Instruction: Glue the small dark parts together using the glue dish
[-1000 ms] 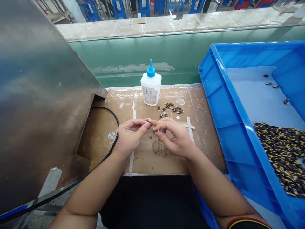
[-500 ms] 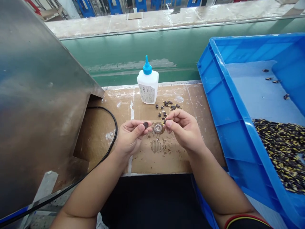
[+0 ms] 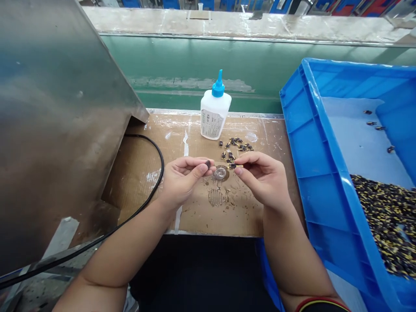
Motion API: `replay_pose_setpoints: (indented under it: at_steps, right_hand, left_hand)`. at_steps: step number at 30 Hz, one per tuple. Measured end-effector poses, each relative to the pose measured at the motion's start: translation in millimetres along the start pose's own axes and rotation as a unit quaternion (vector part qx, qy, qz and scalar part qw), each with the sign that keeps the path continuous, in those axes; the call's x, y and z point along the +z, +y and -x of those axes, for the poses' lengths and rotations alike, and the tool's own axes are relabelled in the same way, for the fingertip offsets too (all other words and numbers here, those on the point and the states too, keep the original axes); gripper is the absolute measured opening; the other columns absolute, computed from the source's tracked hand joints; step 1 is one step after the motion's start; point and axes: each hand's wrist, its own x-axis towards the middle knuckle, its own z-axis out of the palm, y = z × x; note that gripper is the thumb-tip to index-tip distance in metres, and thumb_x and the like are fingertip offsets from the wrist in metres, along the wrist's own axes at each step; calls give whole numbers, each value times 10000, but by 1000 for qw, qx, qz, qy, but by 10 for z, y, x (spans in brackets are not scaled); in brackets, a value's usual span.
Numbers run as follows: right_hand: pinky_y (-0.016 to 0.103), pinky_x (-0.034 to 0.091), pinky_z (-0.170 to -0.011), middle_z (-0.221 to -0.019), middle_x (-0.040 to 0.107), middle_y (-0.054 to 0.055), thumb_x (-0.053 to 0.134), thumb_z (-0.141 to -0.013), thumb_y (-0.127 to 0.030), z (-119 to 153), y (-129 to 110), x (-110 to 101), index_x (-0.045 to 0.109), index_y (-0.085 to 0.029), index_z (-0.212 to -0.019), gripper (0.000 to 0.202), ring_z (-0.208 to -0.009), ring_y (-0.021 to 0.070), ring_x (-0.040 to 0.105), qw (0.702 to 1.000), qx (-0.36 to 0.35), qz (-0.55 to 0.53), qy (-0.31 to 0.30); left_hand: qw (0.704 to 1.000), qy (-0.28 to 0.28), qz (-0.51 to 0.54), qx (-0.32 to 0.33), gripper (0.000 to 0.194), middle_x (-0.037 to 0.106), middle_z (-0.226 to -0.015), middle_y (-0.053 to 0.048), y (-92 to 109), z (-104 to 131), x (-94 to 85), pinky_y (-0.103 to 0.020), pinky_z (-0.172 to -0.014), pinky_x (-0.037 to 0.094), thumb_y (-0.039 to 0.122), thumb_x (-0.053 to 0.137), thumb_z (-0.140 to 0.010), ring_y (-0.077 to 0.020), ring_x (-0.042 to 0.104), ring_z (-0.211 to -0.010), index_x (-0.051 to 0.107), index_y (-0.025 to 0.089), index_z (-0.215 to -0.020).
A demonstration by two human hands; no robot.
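Between thumb and fingers, my left hand (image 3: 183, 177) pinches a small dark round piece (image 3: 208, 164). My right hand (image 3: 264, 177) is closed on a small black-and-gold connector (image 3: 232, 165), gripped by its right end. The two pieces are apart, level with each other over the cardboard (image 3: 195, 216). Below them lies a small round clear dish (image 3: 220, 173) with a shiny wet look. Several loose connectors (image 3: 234, 141) are scattered just behind my right fingertips. A white bottle (image 3: 215, 115) with a blue nozzle stands upright behind the hands.
A large blue crate (image 3: 299, 160) on the right holds a heap of black-and-gold connectors (image 3: 383, 221). At left stands a metal housing (image 3: 65, 121), with a black cable (image 3: 159, 182) curving past my left forearm. A green wall (image 3: 182, 65) bounds the back.
The view has shifted, so the bottle and bench sit further right. My right fingers have drawn back along the connector, so more of it shows. Both hands keep their pinch.
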Motion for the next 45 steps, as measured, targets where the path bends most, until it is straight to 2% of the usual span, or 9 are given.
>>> replay_pose_setpoints:
  at_steps: [4, 10, 13, 16, 20, 26, 32, 39, 45]
  right_hand:
    - [277, 645, -723, -891, 750, 17, 843, -881, -185, 32, 13, 144, 773, -232, -943, 105, -799, 158, 719, 1000, 0, -6, 13]
    - [256, 630, -671, -869, 755, 2, 833, -905, -204, 79, 63, 229, 783, -236, -970, 88, -732, 140, 722, 1000, 19, -20, -9]
    - [290, 632, -676, -904, 795, 16, 822, -934, -208, 102, 86, 212, 811, -241, -1025, 97, -748, 160, 742, 999, -19, 35, 1]
    - [330, 629, -692, -944, 825, 21, 804, -963, -186, 96, 86, 197, 828, -261, -1070, 133, -785, 181, 765, 989, -99, 113, 2]
    - [365, 662, -723, -960, 842, 3, 854, -945, -170, 73, 79, 186, 837, -305, -1085, 194, -784, 196, 785, 970, -173, 169, 5]
    - [431, 719, -768, -999, 850, 5, 872, -955, -256, 97, 110, 178, 843, -331, -1053, 126, -829, 238, 816, 965, -168, 198, 27]
    - [408, 710, -741, -993, 849, 4, 890, -922, -154, 80, 90, 191, 827, -334, -1095, 257, -832, 233, 816, 959, -217, 181, 22]
    - [408, 694, -741, -988, 844, -3, 869, -939, -184, 78, 98, 195, 826, -336, -1105, 230, -816, 223, 801, 968, -188, 168, 7]
    - [412, 662, -777, -1030, 809, 36, 729, -1006, -189, 17, 49, 71, 807, -299, -1147, 196, -889, 222, 764, 963, -163, 214, -13]
  left_hand:
    - [995, -21, -51, 81, 73, 851, -1020, -61, 9, 73, 34, -215, -807, 718, 155, 878, -896, -170, 840, -899, 853, 209, -939]
    - [968, -83, -130, 197, 284, 835, -1118, -59, 11, 108, -9, -292, -880, 733, -1, 788, -907, -179, 829, -988, 840, 226, -1070]
    - [947, -91, -185, 246, 337, 830, -1146, -69, -6, 93, -62, -310, -903, 729, -29, 798, -881, -184, 826, -996, 829, 220, -1106]
    - [933, -80, -227, 268, 315, 832, -1154, -78, -14, 91, -85, -318, -898, 729, -8, 810, -881, -194, 831, -977, 828, 214, -1104]
    - [935, -46, -245, 253, 207, 839, -1141, -74, -16, 120, -69, -346, -893, 732, 94, 833, -903, -201, 837, -931, 837, 227, -1061]
    - [953, -30, -221, 203, 87, 842, -1098, -80, 2, 147, -37, -363, -872, 733, 200, 860, -909, -205, 834, -898, 843, 224, -990]
    - [963, -42, -192, 184, 87, 839, -1071, -83, 21, 137, -29, -384, -864, 732, 183, 852, -910, -210, 826, -900, 845, 227, -985]
    - [971, -36, -155, 176, 105, 838, -1069, -80, 34, 131, 13, -343, -832, 732, 144, 840, -909, -190, 824, -869, 845, 217, -985]
    - [980, 30, -129, 147, 48, 838, -1012, -72, 70, 77, 45, -311, -850, 721, 187, 873, -902, -172, 823, -847, 830, 195, -921]
